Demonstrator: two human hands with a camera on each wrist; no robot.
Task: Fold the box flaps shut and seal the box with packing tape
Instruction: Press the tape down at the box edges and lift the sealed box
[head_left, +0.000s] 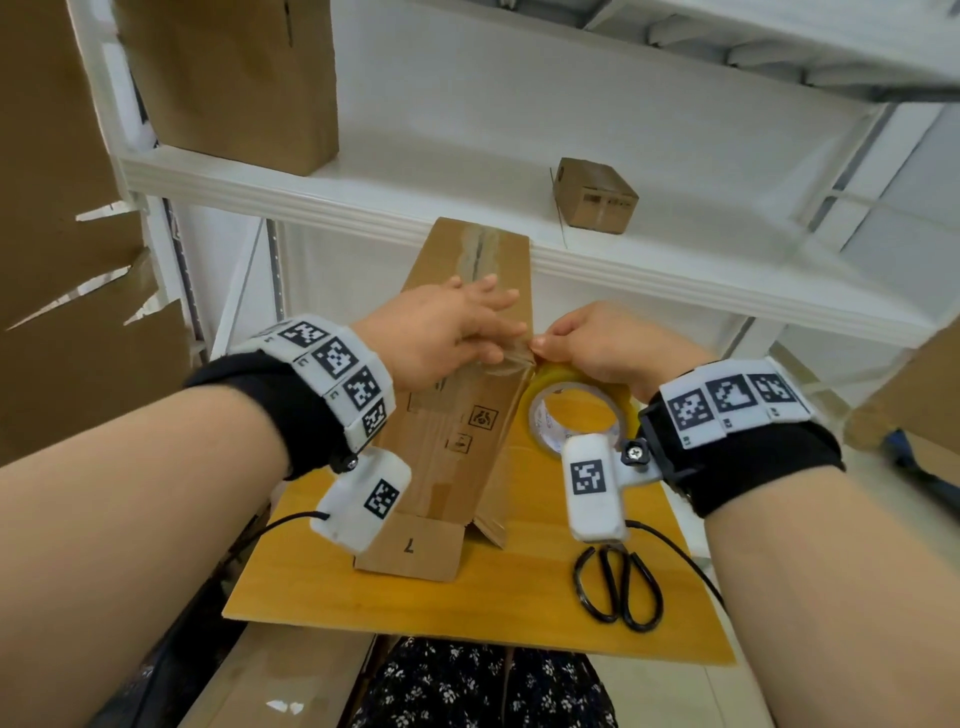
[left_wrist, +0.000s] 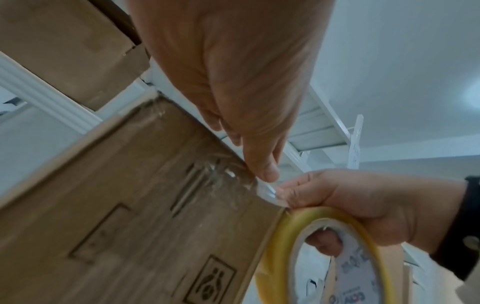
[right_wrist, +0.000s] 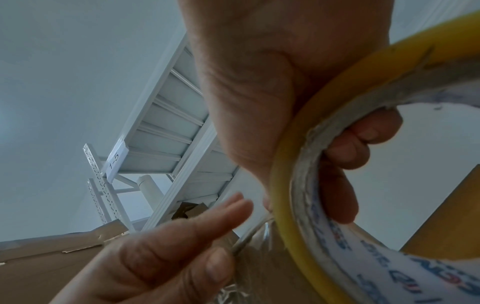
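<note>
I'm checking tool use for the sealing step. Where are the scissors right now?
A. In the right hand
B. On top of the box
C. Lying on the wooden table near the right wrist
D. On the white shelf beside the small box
C: the scissors lie untouched on the table, while the right hand grips the tape roll and the left hand presses on the box.
</note>
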